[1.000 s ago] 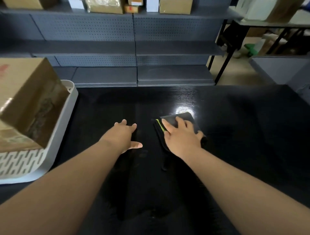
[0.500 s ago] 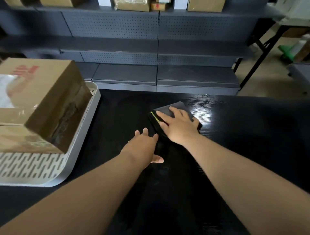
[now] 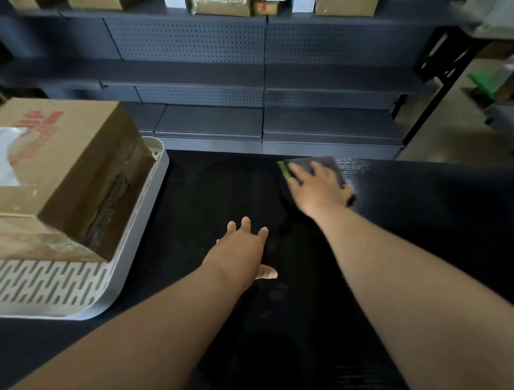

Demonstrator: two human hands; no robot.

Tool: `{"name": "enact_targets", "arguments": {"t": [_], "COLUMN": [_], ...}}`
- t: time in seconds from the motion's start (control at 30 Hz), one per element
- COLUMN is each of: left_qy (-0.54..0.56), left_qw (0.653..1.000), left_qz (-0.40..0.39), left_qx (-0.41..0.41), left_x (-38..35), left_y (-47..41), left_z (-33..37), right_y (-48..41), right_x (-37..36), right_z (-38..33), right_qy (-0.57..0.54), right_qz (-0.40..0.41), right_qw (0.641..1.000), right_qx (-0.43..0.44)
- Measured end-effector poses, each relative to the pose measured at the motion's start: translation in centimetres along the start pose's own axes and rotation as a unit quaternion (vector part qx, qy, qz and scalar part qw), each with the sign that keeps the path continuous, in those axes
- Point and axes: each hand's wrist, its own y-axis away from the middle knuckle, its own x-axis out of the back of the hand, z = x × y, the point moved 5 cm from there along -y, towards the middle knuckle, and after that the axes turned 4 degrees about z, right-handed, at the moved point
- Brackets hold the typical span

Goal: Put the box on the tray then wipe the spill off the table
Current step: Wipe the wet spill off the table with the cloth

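Beyond the work area stands a dark grey metal shelving unit [image 3: 261,75] with perforated pegboard back panels, its lower shelves bare. On its top shelf, cut off by the upper edge of the view, sits a row of brown cardboard cartons [image 3: 345,6] — among them a small one with red print [image 3: 264,7] and some white packs [image 3: 173,3]. To the right a black metal folding-leg frame [image 3: 434,83] stands on the beige floor [image 3: 450,133]. Further right, near the edge, lies a blurred bright green object [image 3: 482,82] — too indistinct to identify.
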Motion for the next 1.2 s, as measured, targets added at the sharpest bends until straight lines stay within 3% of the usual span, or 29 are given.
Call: {"name": "enact_targets", "arguments": {"t": [0.17,0.3,0.43,0.6,0.67,0.87,1.0,1.1,1.2], "left_qy": [0.006,-0.002,0.048,0.085,0.113,0.122,0.128,0.107,0.086], "left_qw": [1.0,1.0,0.998,0.967,0.95,0.934,0.943,0.954,0.965], "left_qz": [-0.006,-0.005,0.029,0.238,0.286,0.331,0.301,0.274,0.242], "left_qx": [0.001,-0.001,-0.024,0.014,0.044,0.057,0.064,0.06,0.059], "left_x": [-0.3,-0.2,1.6,4.4,4.7,5.0,4.4,3.4,2.3], "left_y": [-0.3,-0.3,1.1,3.7,4.4,4.4,4.3,4.5,5.1], "left_z": [-0.4,-0.4,-1.4,-7.2,-8.3,-8.5,-7.9,-7.7,-7.9], "right_y": [-2.1,-2.1,-0.4,3.6,5.8,15.3,22.3,20.3,13.7], "right_x": [1.9,1.8,0.0,-2.4,-3.1,-4.5,-4.5,-3.5,-0.9], "right_z": [7.4,5.6,-1.1,-8.1,-9.4,-9.6,-5.4,-0.4,4.0], "right_qy": [-0.025,-0.024,-0.015,-0.008,-0.002,0.014,0.045,0.067,0.045], "right_qz": [0.006,-0.023,-0.035,-0.067,-0.072,-0.082,-0.011,-0.014,0.023], "right_qw": [0.979,0.978,0.997,0.993,0.983,0.94,0.893,0.926,0.988], "right_qx": [-0.201,-0.206,-0.073,0.097,0.166,0.331,0.448,0.372,0.143]}}
